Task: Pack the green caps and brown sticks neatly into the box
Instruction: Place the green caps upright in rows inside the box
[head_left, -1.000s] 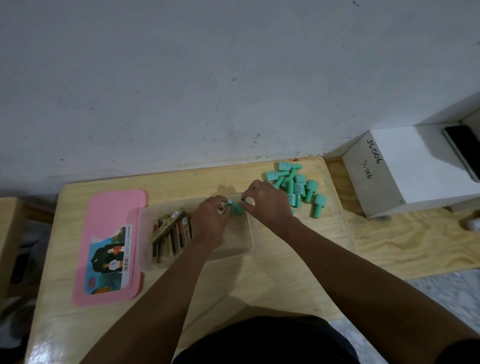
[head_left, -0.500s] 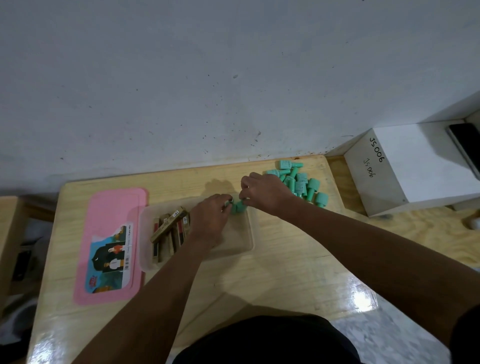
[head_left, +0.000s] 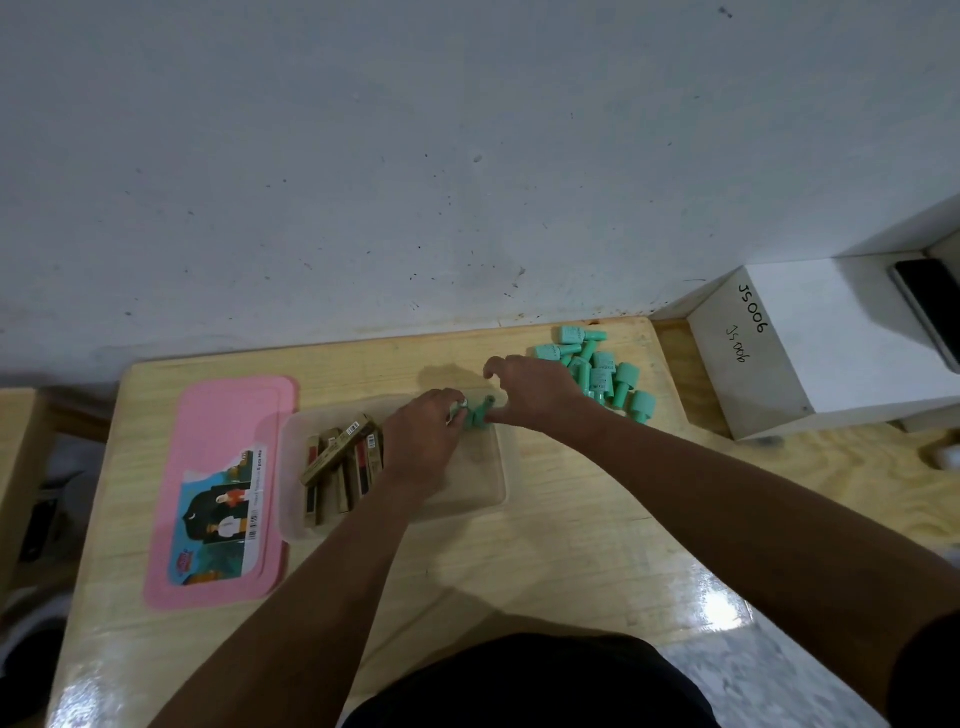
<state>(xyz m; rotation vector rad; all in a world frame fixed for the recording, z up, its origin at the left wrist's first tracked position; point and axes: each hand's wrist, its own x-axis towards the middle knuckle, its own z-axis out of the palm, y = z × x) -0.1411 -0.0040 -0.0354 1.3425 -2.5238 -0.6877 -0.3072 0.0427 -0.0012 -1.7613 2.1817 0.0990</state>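
Observation:
A clear plastic box (head_left: 496, 493) sits mid-table. Several brown sticks (head_left: 340, 457) lie in its left part. My left hand (head_left: 423, 441) is inside the box, fingers closed on a green cap (head_left: 470, 415) at the far edge. My right hand (head_left: 535, 389) hovers over the box's far right corner, thumb touching another green cap (head_left: 488, 402), fingers spread. A pile of several green caps (head_left: 605, 374) lies on the table just right of my right hand.
A pink lid (head_left: 228, 488) with a picture label lies left of the box. A white carton (head_left: 821, 338) marked JS006 stands at the right with a dark phone (head_left: 930, 312) on it. The wall runs along the table's far edge.
My right hand has drawn back from the box toward the cap pile and its fingers have spread. My left hand has stayed in the box on the green cap.

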